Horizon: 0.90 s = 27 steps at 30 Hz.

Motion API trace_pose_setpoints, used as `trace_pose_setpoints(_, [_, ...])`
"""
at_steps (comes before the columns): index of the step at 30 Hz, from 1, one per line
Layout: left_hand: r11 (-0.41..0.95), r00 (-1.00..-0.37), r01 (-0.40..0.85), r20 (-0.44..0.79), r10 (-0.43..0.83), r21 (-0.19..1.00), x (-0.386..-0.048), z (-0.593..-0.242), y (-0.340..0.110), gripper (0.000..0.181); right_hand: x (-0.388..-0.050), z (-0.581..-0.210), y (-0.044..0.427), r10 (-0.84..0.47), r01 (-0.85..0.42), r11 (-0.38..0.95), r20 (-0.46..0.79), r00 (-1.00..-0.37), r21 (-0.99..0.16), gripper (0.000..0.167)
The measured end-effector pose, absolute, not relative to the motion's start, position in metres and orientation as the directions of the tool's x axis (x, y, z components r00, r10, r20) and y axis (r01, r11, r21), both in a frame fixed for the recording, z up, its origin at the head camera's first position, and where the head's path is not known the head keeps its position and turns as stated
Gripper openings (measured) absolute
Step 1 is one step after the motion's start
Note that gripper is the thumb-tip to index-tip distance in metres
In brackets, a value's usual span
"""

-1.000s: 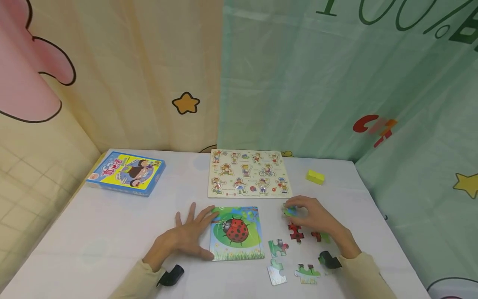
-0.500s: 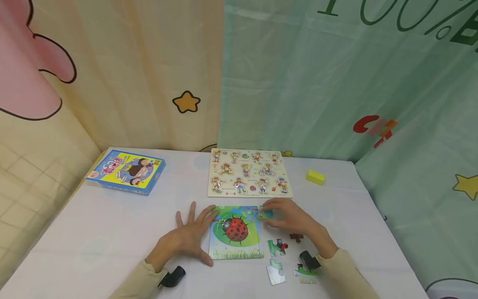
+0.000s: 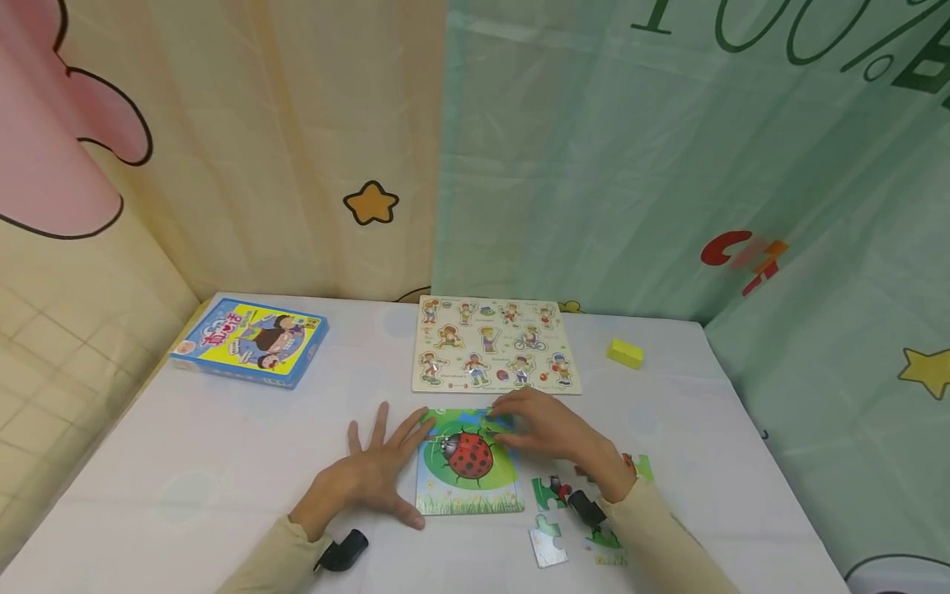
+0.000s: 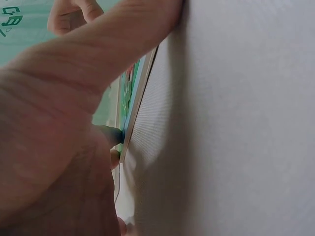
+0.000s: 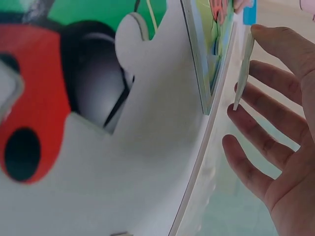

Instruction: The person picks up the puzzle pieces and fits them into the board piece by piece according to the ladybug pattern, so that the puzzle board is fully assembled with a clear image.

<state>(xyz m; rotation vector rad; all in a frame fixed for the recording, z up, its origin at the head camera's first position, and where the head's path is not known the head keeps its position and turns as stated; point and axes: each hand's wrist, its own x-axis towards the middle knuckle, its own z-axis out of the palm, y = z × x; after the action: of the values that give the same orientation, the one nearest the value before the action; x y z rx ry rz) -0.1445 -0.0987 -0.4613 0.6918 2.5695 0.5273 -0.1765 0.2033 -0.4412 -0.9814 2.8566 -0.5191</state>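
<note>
The ladybug puzzle board (image 3: 469, 462) lies flat on the white table. My left hand (image 3: 371, 474) has its fingers spread at the board's left side, with fingertips touching its upper left corner and the thumb by the lower left corner. Over the board's upper right corner, my right hand (image 3: 545, 425) pinches a jigsaw piece (image 5: 244, 69) between thumb and fingers. The right wrist view shows this piece edge-on and raised off the board. Loose jigsaw pieces lie right of the board: one with a ladybug's head (image 3: 546, 495), one pale (image 3: 547, 544), and others partly hidden under my right forearm.
Behind the ladybug board lies a peg puzzle (image 3: 493, 345) with small figures. A blue and yellow box (image 3: 251, 342) stands at the back left. Towards the back right sits a yellow block (image 3: 626, 353). Curtains (image 3: 557, 165) hang just behind the table.
My right hand has carried the jigsaw piece leftward from the loose pieces to above the board's upper right corner. The left hand has stayed almost still at the board's left side.
</note>
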Motion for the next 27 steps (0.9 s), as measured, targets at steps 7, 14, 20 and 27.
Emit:
trace_pose_setpoints(7, [0.811, -0.785, 0.375, -0.311, 0.535, 0.449, -0.145, -0.461, -0.099, 0.136, -0.182, -0.445, 0.195, -0.627, -0.598, 0.745, -0.005, -0.779, -0.296, 0.035])
trace_pose_setpoints(14, [0.809, -0.782, 0.374, -0.314, 0.538, 0.454, -0.144, -0.46, -0.099, 0.136, -0.182, -0.448, 0.191, -0.641, -0.613, 0.748, -0.036, -0.767, -0.255, 0.035])
trace_pose_setpoints(20, [0.803, -0.783, 0.374, -0.307, 0.541, 0.463, -0.143, -0.459, -0.099, 0.135, -0.181, -0.446, 0.187, -0.643, -0.623, 0.753, -0.037, -0.765, -0.212, 0.036])
trace_pose_setpoints(27, [0.806, -0.782, 0.371, -0.313, 0.54, 0.462, -0.143, -0.459, -0.099, 0.135, -0.178, -0.447, 0.184, -0.653, -0.642, 0.749, -0.014, -0.757, -0.166, 0.033])
